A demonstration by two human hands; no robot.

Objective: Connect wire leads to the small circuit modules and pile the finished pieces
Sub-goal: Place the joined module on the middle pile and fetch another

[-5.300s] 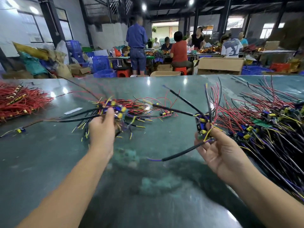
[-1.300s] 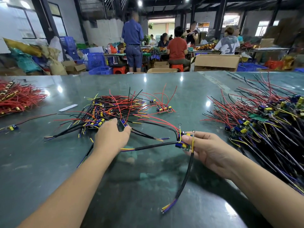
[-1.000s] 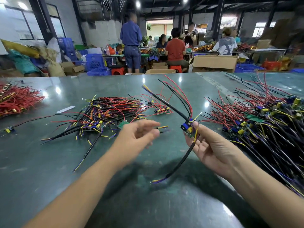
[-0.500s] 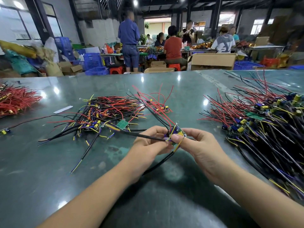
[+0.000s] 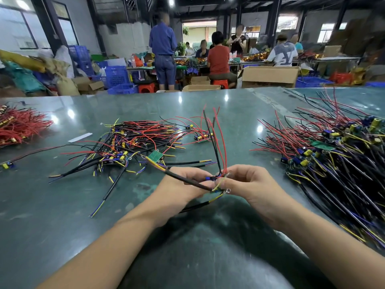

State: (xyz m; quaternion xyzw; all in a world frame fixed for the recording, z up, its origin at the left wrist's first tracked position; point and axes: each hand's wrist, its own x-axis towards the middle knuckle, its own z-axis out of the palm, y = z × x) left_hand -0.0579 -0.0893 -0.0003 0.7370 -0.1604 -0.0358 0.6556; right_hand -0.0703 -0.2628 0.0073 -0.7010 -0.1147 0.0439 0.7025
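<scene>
A small circuit module (image 5: 216, 180) with red and black leads standing up from it sits between my two hands above the green table (image 5: 62, 205). My left hand (image 5: 183, 186) grips a black sleeved wire (image 5: 187, 181) that runs up-left from the module. My right hand (image 5: 248, 182) pinches the module's right side, where a ring terminal pokes out. A pile of wired modules (image 5: 133, 142) lies beyond my left hand. A bigger heap of modules with long wires (image 5: 333, 155) spreads along the right.
A bundle of red wires (image 5: 18, 126) lies at the far left, and a single module (image 5: 6, 165) sits near it. A white strip (image 5: 80, 137) lies on the table. Beyond the far edge, several people work among cardboard boxes and blue crates.
My left hand left the middle pile and came to the module in my right hand. Both hands now hold it low in front of me, leads pointing up.
</scene>
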